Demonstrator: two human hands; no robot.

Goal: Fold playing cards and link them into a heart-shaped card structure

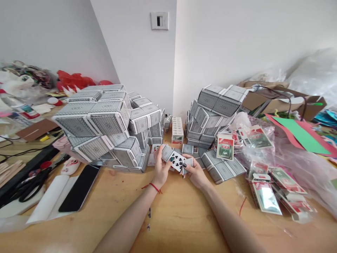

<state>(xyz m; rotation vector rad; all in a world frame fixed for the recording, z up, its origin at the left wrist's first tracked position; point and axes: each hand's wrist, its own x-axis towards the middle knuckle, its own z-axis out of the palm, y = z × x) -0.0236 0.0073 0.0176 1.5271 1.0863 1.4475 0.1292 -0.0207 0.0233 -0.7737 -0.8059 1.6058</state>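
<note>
In the middle of the table my left hand (161, 170) grips folded playing cards, one showing a grey patterned back (166, 152). Between both hands a playing card with black spades (177, 161) faces up. My right hand (196, 172) pinches the right side of these cards, where a bent grey-backed flap (187, 164) shows. Just behind the hands lie more cards and pieces, partly hidden. A stack of blocks built from folded cards (105, 121) rises to the left, and another card-block stack (207, 116) to the right. A flat card panel (223, 165) lies beside my right hand.
A row of card boxes (177, 130) stands against the wall between the stacks. At right lie opened card boxes (265, 196), plastic wrap and coloured paper (302, 135). A black phone (80, 188), scissors (37, 181) and a paper roll (50, 198) occupy the left.
</note>
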